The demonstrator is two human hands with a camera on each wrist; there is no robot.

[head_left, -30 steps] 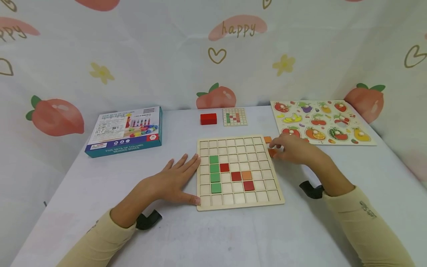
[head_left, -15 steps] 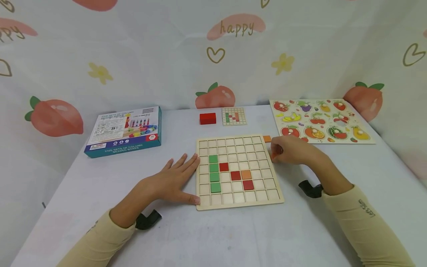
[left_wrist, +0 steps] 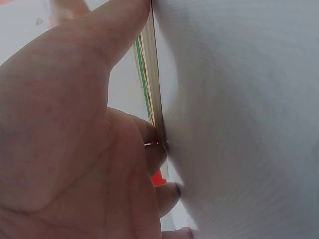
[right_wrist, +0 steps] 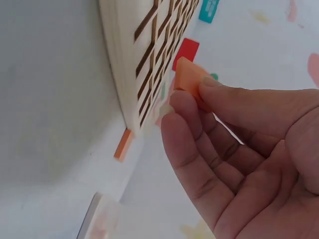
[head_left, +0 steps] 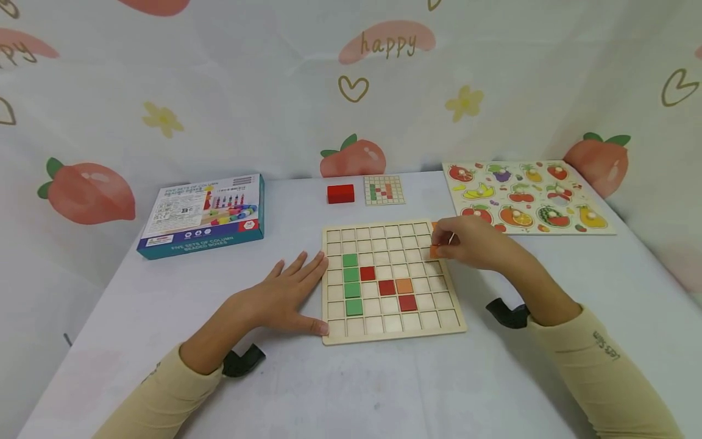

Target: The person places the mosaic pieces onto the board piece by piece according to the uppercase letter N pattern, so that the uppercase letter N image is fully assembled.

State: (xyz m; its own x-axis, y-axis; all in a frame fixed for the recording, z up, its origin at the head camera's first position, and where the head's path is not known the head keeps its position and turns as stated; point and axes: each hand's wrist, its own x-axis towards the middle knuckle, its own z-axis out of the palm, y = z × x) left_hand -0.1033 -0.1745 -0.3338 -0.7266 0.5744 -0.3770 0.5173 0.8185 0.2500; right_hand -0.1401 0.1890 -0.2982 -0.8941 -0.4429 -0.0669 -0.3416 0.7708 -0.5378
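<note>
A square wooden grid board (head_left: 364, 331) lies flat on the white cloth. A column of green tiles (head_left: 351, 275), three red tiles (head_left: 386, 287) set stepwise and one orange tile (head_left: 404, 286) sit in its cells. My left hand (head_left: 276, 302) lies with spread, straight fingers against the board's left edge; the thumb touches the near left corner. Above the board's right edge, my right hand (head_left: 476, 244) pinches an orange tile (right_wrist: 189, 77) between thumb and fingers. Another orange tile (right_wrist: 123, 145) lies on the cloth beside the board's far right corner, partly hidden by the hand in the head view.
Behind the board are a red block (head_left: 340, 194) and a small pattern card (head_left: 384, 190) with a coloured grid. A teal and white box (head_left: 203, 213) lies at the far left, a fruit puzzle board (head_left: 531, 198) at the far right. A printed cloth hangs behind.
My right hand has picked up an orange tile from beside the board and moved left with it, over the board's right edge. The left hand has stayed in place.
</note>
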